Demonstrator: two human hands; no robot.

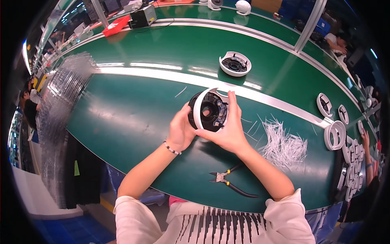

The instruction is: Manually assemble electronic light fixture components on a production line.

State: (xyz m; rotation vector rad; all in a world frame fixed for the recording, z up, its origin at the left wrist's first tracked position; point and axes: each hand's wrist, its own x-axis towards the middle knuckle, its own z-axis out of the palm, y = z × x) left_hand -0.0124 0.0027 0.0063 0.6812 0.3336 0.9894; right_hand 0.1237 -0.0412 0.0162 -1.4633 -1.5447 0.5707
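Between my two hands, above the green table, is a round white housing (pixel 198 112) with a black inside, a hole in its middle and a small circuit board at one side. My left hand (pixel 181 128) grips its left edge, the fingers partly hidden behind it. My right hand (pixel 230 129) wraps its right side, thumb at the lower rim and fingers reaching up along the edge. Below, a pair of cutting pliers (pixel 221 177) with black and yellow handles lies with its jaws apart. Right of my right hand is a heap of thin white strips (pixel 283 144).
A similar housing (pixel 235 64) sits on the green belt beyond the metal rail (pixel 162 76). Several white rings (pixel 335 135) are gathered at the right, near another person's hand (pixel 366 140). Stacked clear plastic trays (pixel 67 93) stand at the left, and a red bin (pixel 116 26) farther back.
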